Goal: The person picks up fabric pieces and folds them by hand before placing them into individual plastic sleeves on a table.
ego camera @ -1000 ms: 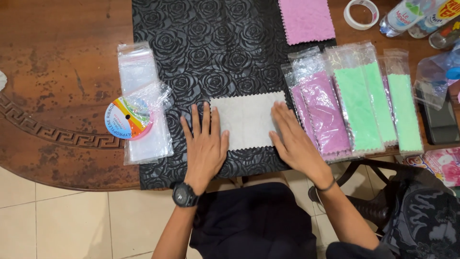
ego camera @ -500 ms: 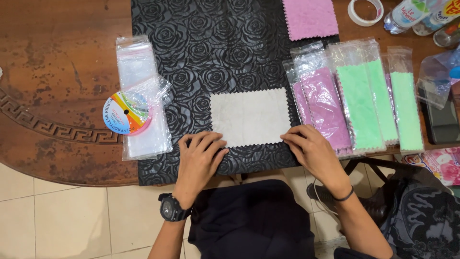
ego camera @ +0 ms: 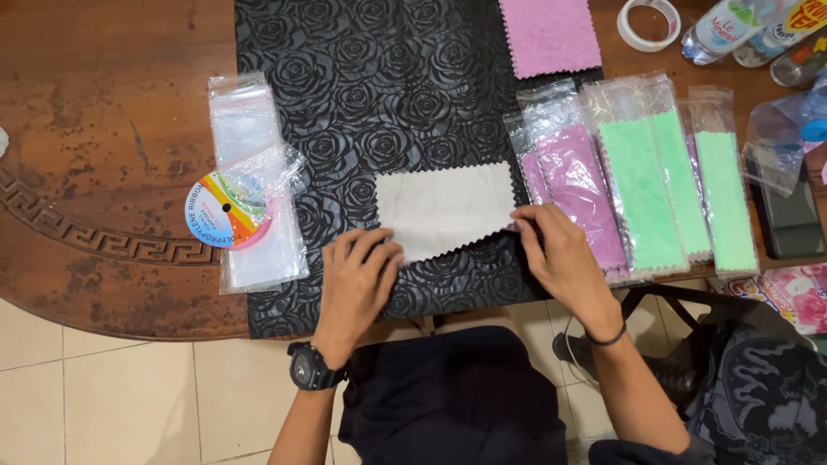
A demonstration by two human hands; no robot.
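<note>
Looking down, I list the things from the left of the frame to the right.

Table: the brown wooden table [ego camera: 103, 129] fills the upper left of the frame, with a carved border along its curved edge.
Clear bags: a stack of clear plastic bags [ego camera: 250, 164] lies left of centre, partly on the wood and partly on the mat.
Ribbon spool: a round rainbow-coloured ribbon spool [ego camera: 226, 209], wrapped in plastic, rests on top of the clear bags.
Mat: a black mat with rose pattern [ego camera: 379, 95] covers the middle of the table.
My left hand: my left hand [ego camera: 360, 280] is at lower centre, fingers bent, the fingertips pressing on the lower left corner of the grey cloth; it grips nothing that I can see. A black watch is on this wrist.
Grey cloth: the grey cloth [ego camera: 448, 208] with zigzag edges lies flat on the mat, in the centre of the frame, between my two hands.
My right hand: my right hand [ego camera: 560, 258] is just right of the cloth; thumb and fingers pinch its right edge.
Pink cloths: packed pink cloths [ego camera: 581, 189] lie right of centre; one loose pink cloth [ego camera: 551, 34] is at the top.
Green cloths: packed green cloths [ego camera: 655, 189] lie at the right.
Tape roll: a tape roll [ego camera: 649, 23] is at the upper right.
</note>
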